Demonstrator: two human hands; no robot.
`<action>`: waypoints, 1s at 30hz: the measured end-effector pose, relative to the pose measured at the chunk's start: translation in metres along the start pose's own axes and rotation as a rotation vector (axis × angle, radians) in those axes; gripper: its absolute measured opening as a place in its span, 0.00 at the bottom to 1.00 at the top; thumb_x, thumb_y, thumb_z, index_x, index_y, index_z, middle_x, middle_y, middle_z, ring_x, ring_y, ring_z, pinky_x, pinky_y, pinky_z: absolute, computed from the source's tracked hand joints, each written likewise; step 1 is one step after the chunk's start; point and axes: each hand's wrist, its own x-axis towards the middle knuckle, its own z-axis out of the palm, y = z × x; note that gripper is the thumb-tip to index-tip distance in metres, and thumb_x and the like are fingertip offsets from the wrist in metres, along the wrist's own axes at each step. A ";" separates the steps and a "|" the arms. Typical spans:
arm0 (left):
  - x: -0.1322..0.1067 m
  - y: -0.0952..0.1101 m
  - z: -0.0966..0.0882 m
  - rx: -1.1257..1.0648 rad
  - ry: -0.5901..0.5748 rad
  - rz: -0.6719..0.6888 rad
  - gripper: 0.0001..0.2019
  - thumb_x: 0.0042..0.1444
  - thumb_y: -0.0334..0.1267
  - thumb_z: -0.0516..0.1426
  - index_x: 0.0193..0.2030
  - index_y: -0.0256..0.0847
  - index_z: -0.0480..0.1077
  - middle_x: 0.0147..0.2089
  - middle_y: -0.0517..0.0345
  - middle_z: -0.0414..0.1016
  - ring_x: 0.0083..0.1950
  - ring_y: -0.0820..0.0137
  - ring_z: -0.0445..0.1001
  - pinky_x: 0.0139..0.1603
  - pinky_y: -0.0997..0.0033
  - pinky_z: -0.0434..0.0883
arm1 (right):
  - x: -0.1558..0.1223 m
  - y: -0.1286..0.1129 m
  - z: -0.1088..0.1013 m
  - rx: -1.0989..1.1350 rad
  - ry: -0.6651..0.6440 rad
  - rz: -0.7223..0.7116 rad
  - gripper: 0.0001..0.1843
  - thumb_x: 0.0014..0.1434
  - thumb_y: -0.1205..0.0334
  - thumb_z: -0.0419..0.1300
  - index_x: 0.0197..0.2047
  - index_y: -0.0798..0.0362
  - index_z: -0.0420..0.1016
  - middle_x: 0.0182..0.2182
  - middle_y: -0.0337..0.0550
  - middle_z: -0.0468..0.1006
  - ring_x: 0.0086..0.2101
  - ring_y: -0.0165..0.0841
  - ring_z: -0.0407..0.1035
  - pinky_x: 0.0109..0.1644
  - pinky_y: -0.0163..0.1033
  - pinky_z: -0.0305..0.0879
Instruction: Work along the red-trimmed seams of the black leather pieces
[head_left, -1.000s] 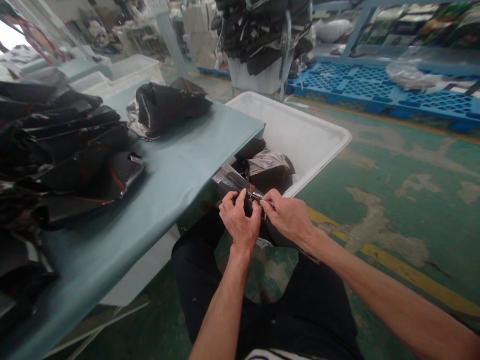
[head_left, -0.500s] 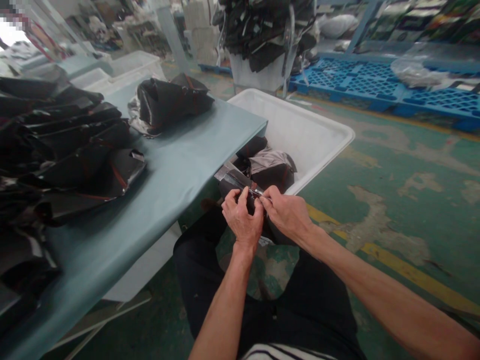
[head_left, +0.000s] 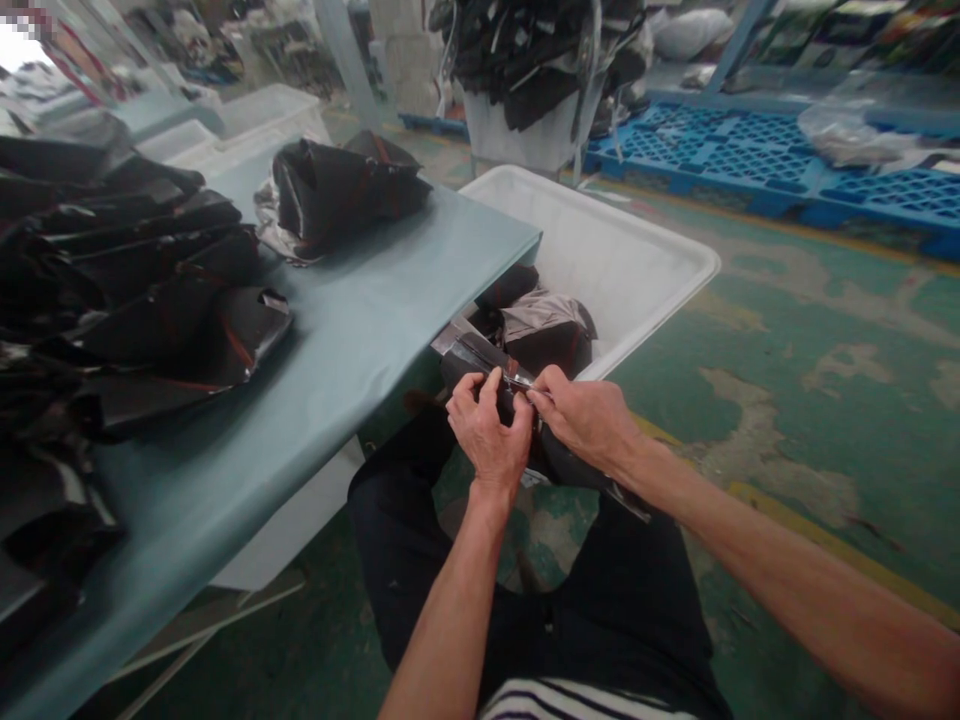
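Note:
A black fabric bag with red trim lies across my lap, partly hidden by my hands. My left hand grips its near edge with fingers bent and thumb pressed in. Close beside it, my right hand is closed in a pinch on a thin shiny metallic thing held against the bag's red-trimmed seam; its exact kind is too small to make out. Another black bag with grey lining rests in the white bin just beyond my hands.
To the left, a table with a blue-green cover carries a heap of black bags and a single one farther back. A heaped bin and blue pallets stand behind. Green floor lies at right.
My right hand has shifted slightly right along the bag, and more of the bag's dark end shows under my right wrist. My left hand keeps its grip.

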 end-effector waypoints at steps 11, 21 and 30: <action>0.000 0.001 0.001 -0.041 0.016 -0.017 0.20 0.57 0.38 0.62 0.57 0.40 0.76 0.58 0.43 0.75 0.58 0.55 0.73 0.61 0.51 0.69 | 0.003 0.000 0.008 0.084 0.060 0.009 0.15 0.72 0.56 0.49 0.48 0.54 0.73 0.34 0.49 0.84 0.31 0.38 0.77 0.30 0.38 0.45; -0.003 0.014 0.007 -0.288 0.042 -0.509 0.30 0.52 0.41 0.64 0.62 0.38 0.64 0.62 0.40 0.68 0.63 0.55 0.71 0.66 0.53 0.70 | 0.001 0.004 0.005 0.100 0.059 -0.025 0.16 0.72 0.56 0.49 0.47 0.55 0.74 0.31 0.49 0.83 0.31 0.39 0.77 0.30 0.38 0.42; 0.001 0.019 0.009 -0.383 -0.066 -0.646 0.34 0.57 0.44 0.61 0.68 0.35 0.59 0.64 0.38 0.66 0.65 0.57 0.71 0.67 0.57 0.70 | 0.003 0.007 0.009 0.080 0.055 -0.050 0.14 0.71 0.57 0.51 0.46 0.54 0.75 0.30 0.48 0.83 0.28 0.38 0.75 0.30 0.38 0.43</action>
